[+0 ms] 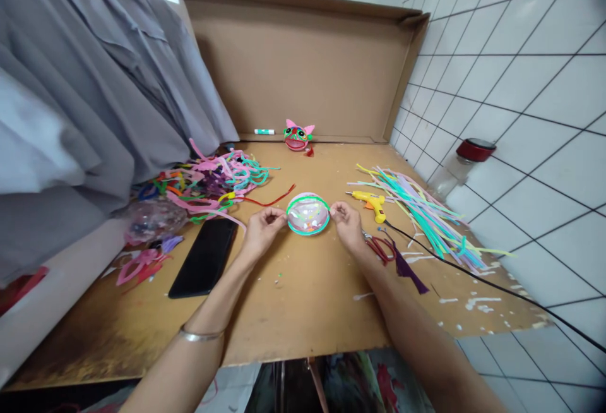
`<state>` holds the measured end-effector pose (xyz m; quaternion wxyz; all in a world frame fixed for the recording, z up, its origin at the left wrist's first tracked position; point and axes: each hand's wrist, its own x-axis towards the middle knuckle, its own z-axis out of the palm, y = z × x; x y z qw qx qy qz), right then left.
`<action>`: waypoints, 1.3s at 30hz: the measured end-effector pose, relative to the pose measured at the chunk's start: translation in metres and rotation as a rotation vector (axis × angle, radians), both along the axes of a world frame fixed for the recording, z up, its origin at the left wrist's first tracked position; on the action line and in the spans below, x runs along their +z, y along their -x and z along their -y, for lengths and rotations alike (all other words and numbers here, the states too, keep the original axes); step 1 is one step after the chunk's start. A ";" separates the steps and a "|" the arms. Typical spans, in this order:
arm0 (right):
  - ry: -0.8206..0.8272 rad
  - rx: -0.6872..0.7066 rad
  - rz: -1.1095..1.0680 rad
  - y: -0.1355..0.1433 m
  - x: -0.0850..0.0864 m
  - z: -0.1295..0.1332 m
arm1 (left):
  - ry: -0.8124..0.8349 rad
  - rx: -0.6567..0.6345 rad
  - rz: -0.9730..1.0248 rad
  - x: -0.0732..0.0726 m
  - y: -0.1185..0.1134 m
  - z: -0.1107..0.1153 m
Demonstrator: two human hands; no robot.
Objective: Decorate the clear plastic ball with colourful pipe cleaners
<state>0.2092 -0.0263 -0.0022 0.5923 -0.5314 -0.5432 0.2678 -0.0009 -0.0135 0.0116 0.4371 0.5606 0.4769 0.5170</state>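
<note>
Between my two hands is a clear, rounded plastic shell (308,218), with a green pipe cleaner (310,196) running around its edge. My left hand (263,230) pinches the shell's left side between thumb and fingers. On the opposite side, the fingertips of my right hand (346,222) pinch the edge. A red pipe cleaner (272,203) lies just behind my left hand. Close to my right hand are a yellow glue gun (372,203) and red-handled scissors (381,250), partly covered by my forearm.
Tangled pipe cleaners (227,176) pile up at left, near a black phone (204,258). Straight pipe cleaners (426,214) lie at right, crossed by the glue gun's cord (454,260). A decorated animal face (297,136) and a glue stick (264,131) stand by the cardboard wall (303,65).
</note>
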 end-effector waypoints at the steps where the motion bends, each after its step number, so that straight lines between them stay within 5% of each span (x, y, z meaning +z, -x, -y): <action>1: 0.004 -0.002 -0.003 0.000 -0.001 0.000 | 0.000 0.000 0.001 0.001 0.000 0.000; 17: 0.092 -0.015 -0.205 0.006 -0.006 -0.003 | -0.013 -0.016 -0.006 0.000 0.002 0.000; 39: 0.057 -0.033 -0.057 0.007 -0.001 0.005 | -0.036 -0.090 0.045 -0.003 0.001 -0.002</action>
